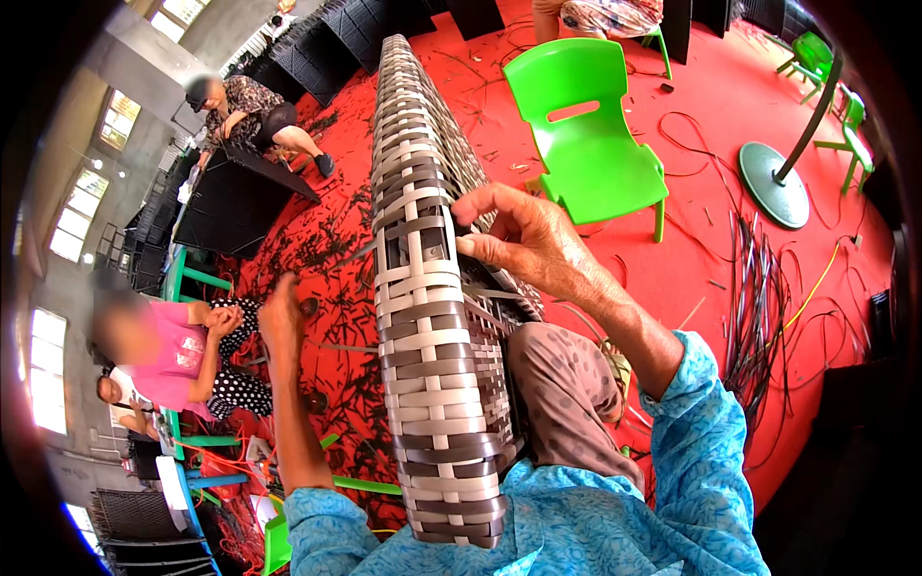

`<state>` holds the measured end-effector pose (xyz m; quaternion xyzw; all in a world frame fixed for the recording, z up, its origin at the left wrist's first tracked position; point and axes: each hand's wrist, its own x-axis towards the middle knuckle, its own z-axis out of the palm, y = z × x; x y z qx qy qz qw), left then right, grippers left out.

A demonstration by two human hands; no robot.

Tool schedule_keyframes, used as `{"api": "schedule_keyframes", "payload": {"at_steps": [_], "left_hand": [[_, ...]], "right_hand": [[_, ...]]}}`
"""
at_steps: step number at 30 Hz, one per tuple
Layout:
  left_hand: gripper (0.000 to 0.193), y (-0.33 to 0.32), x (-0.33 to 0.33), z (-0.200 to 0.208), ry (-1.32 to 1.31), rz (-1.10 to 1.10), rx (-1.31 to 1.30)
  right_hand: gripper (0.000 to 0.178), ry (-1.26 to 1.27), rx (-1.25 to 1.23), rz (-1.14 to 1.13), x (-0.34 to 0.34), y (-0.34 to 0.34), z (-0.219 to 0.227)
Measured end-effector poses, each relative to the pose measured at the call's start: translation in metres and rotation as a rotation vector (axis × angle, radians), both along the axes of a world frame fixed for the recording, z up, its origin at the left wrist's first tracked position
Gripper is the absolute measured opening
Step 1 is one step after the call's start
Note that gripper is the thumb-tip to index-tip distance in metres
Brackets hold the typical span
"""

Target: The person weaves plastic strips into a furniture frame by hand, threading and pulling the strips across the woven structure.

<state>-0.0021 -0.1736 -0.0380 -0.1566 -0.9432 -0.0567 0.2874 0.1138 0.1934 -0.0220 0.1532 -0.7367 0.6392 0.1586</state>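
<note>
A tall woven panel (423, 317) of brown and grey flat plastic strips stands upright between my arms, its narrow edge toward me. Midway up that edge, a gap in the weave shows the dark frame inside. My right hand (528, 235) is at this gap, its thumb and bent index finger closed at a strip on the right rim. To the left of the panel and apart from it, my left hand (280, 317) is raised with curled fingers; what they hold, if anything, is hidden. Loose strip ends (360, 254) stick out from the panel's left side.
A green plastic chair (586, 144) stands ahead right, near a round stand base (774, 184). A bundle of dark strips (754, 317) lies on the red floor (691, 259). Dark scraps litter the left floor. A person in pink (178, 350) sits left; another crouches beyond by a black panel (230, 206).
</note>
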Motion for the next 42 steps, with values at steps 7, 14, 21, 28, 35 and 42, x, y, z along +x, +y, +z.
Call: {"api": "schedule_keyframes", "payload": {"at_steps": [7, 14, 21, 28, 35, 42], "left_hand": [[0.052, 0.086, 0.061, 0.012, -0.308, -0.317, 0.341], [0.049, 0.142, 0.062, 0.038, -0.083, -0.494, 0.115], [0.049, 0.150, 0.058, 0.034, -0.070, -0.493, 0.110], [0.060, 0.138, 0.048, 0.027, -0.176, -0.378, 0.070], [0.059, 0.152, 0.060, 0.028, -0.232, -0.438, 0.034], [0.058, 0.157, 0.054, 0.026, -0.341, -0.428, 0.053]], "right_hand": [[0.021, -0.163, -0.437, 0.228, -0.009, -0.014, -0.037], [0.012, -0.145, -0.606, 0.241, -0.014, -0.030, -0.029], [0.028, -0.358, -1.013, 0.673, -0.013, -0.034, -0.036], [0.034, -0.479, -1.263, 0.911, -0.020, -0.036, -0.043], [0.038, -0.484, -1.283, 0.973, -0.029, -0.046, -0.040], [0.028, -0.537, -1.381, 1.025, -0.036, -0.065, -0.048]]}}
